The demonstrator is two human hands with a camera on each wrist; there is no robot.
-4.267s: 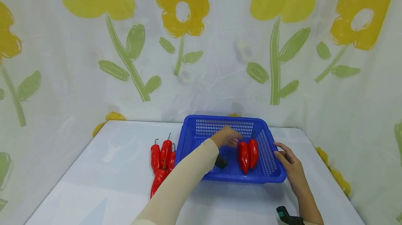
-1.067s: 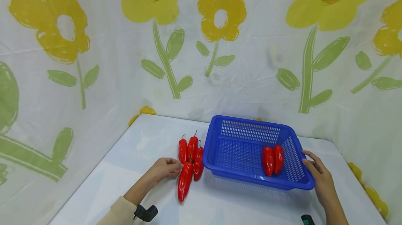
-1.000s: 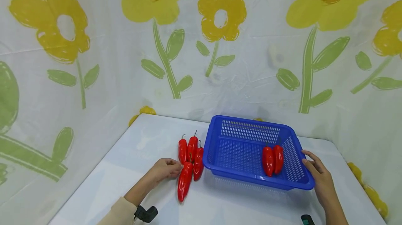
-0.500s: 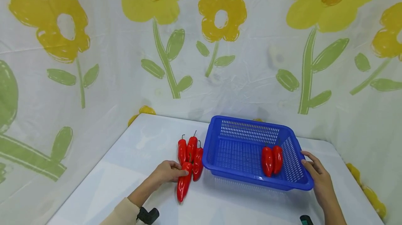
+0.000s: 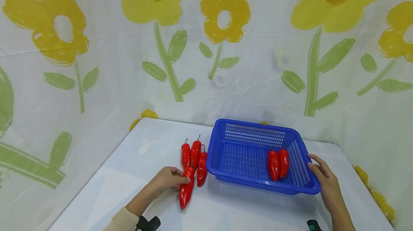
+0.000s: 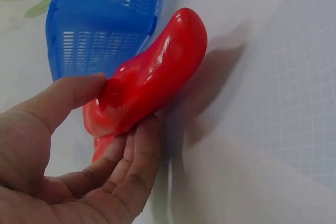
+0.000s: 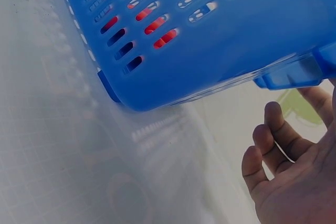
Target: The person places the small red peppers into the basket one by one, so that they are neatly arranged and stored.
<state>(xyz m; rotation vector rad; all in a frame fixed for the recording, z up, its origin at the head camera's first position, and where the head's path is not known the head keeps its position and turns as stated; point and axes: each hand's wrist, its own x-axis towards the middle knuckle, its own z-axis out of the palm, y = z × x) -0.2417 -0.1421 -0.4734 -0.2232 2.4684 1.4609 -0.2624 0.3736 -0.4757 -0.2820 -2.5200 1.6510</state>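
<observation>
In the head view my left hand (image 5: 166, 180) pinches the front red chili pepper (image 5: 185, 194) by its upper part, thumb over it and fingers on the far side. The left wrist view has the same pepper (image 6: 168, 59) between thumb and fingertips, its tip angled over a shadow on the table. Three more red chili peppers (image 5: 185, 156) lie just behind it, stems pointing away. My right hand (image 5: 328, 185) holds the right rim of a blue plastic basket (image 5: 258, 185) between thumb and index finger, its other fingers (image 7: 273, 148) loosely bent below. Inside the basket, two red peppers (image 5: 273, 166) lie side by side.
The white table (image 5: 129, 166) backs onto a pale cloth (image 5: 226, 98) printed with yellow flowers. The basket stands near the table's back edge, right beside the loose peppers. A dark wrist device (image 5: 149, 223) is on my left wrist.
My left hand has left the peppers inside the basket, moved left to the loose ones, and closed on the front pepper, which has shifted slightly toward me. My right hand stays at the rim.
</observation>
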